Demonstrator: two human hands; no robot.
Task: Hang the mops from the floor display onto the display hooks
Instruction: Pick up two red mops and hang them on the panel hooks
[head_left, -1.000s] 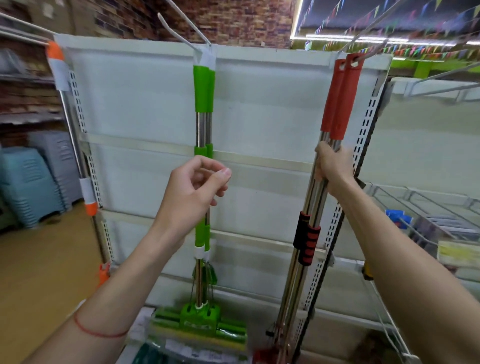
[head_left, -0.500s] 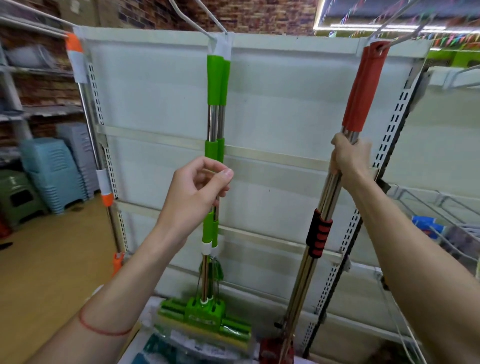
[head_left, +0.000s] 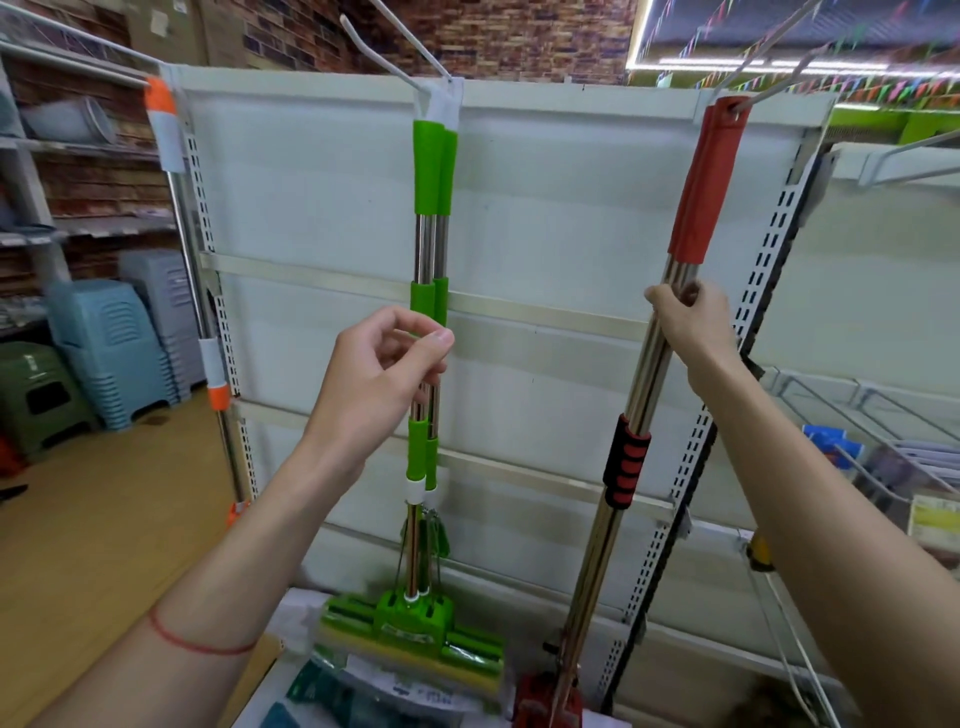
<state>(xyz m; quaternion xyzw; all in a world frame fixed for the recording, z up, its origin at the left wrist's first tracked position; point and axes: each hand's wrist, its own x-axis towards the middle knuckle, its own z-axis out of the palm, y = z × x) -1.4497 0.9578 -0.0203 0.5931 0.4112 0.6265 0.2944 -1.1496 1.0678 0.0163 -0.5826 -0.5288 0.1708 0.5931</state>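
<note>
Two green sponge mops (head_left: 430, 244) hang side by side from a white hook (head_left: 410, 44) at the top of the white display panel (head_left: 561, 208). My left hand (head_left: 376, 379) is in front of their steel shafts with curled fingers, thumb and forefinger pinched near a shaft. Red-handled mops (head_left: 704, 182) hang by the eyelet from a metal hook (head_left: 774, 41) at the upper right. My right hand (head_left: 688, 317) grips the steel shaft just below the red handle. The red mop head (head_left: 545, 699) shows at the bottom.
An orange-and-white mop (head_left: 179, 249) stands by the panel's left upright. Stacked blue stools (head_left: 111, 343) and a green stool (head_left: 36, 395) are on the floor at left. Wire shelves (head_left: 883, 415) with goods jut out at right. Packaged items (head_left: 363, 696) lie below the green mops.
The view shifted slightly, so the panel sits lower in frame. The red mops' handle top now sits on the right hook. Both hands keep their places on the shafts.
</note>
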